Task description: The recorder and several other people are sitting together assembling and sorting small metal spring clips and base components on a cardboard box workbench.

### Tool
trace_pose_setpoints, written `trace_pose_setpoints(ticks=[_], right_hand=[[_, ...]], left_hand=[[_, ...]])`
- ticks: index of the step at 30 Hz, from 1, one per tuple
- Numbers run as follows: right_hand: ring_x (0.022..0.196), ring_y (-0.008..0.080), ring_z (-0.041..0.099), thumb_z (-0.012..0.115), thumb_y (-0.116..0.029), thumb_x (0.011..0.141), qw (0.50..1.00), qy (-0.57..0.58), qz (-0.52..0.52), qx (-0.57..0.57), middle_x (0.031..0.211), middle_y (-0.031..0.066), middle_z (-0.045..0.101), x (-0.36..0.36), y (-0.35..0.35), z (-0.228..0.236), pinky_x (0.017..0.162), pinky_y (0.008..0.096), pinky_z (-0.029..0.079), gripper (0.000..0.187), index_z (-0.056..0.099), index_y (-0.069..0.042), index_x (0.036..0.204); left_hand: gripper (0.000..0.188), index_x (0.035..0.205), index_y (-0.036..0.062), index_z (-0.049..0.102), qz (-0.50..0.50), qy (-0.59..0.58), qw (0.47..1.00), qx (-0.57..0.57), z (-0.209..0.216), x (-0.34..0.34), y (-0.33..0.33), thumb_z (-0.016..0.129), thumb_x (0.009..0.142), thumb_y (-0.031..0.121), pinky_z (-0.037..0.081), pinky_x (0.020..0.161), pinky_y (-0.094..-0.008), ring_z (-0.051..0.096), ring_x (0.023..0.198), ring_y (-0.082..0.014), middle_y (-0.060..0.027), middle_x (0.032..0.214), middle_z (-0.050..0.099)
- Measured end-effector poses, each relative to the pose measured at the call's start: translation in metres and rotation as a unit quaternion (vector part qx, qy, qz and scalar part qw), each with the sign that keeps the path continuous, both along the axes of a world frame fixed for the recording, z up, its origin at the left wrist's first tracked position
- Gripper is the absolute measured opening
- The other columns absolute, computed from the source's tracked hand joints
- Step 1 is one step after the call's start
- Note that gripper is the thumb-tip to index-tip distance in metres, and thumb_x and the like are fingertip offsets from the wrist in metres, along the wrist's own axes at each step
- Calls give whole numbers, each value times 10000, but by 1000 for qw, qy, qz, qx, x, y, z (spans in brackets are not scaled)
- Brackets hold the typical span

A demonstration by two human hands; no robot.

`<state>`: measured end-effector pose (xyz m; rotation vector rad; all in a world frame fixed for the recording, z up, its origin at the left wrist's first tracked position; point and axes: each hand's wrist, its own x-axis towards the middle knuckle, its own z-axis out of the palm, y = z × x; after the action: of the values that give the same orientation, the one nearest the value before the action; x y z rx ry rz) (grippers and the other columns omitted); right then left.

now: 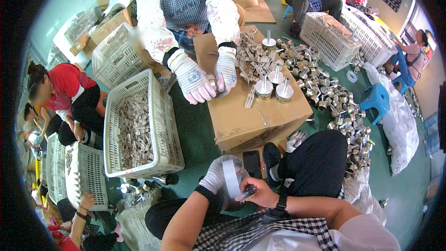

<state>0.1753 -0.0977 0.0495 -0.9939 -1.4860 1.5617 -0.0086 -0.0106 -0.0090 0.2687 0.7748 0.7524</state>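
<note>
Locate the pale banded roll [231,180] low at centre, above the lap, between both hands. Note the gloved left hand [215,175] along its left side: fingers curled close together, tips partly hidden, probably steadying. Note the bare right hand [262,195] at the lower right: thumb and forefinger pinching a small dark piece [249,190], likely for fine control; kind of piece impossible to tell. Just beyond, find a phone [252,162] lying flat and a loose glove [297,140]. Farther out, see the cardboard box [246,123], apparently placed as a shared worktop; on top, stemmed metal cups [284,92] standing upright beside heaped grey clips [255,58]. Opposite, note a co-worker's gloved hands [194,81], close together around a small part. On the green floor [404,200], find scattered metal fittings [334,97], a blue stool [375,100] and, at left, a white crate [165,130] of clips, perhaps for easy reach.
</note>
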Motion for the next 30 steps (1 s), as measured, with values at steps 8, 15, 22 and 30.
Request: trace_pose_setpoints(ticks=[8,15,22,30], right_hand=[[684,68,488,789,-191,702,1000,-1,-5,4,730,-12,527,1,0,2,621,221,403,297,543,-67,812],[680,94,511,798,-94,650,996,-13,-84,-13,760,-3,514,28,6,29,624,235,424,330,515,-72,817],[400,79,407,647,-160,790,982,27,-13,-186,584,-6,440,44,83,100,350,205,264,259,431,-56,887],[404,47,362,609,-270,846,961,-77,55,-261,576,-1,430,-18,133,121,338,191,239,254,485,-51,817]], left_hand=[[314,1041,17,563,0,20,1000,14,5,3,0,599,748,-90,555,753,-362,637,841,-244,-149,989,637],[306,1020,20,590,19,-69,997,-28,0,3,-6,639,735,-79,542,769,-339,635,846,-218,-125,980,647],[351,1062,11,579,6,23,989,144,-5,10,-20,691,732,-31,531,800,-341,623,852,-181,-83,950,648],[323,1041,24,607,-30,122,974,190,12,17,-18,591,747,-107,485,767,-275,578,849,-120,-35,956,643]])
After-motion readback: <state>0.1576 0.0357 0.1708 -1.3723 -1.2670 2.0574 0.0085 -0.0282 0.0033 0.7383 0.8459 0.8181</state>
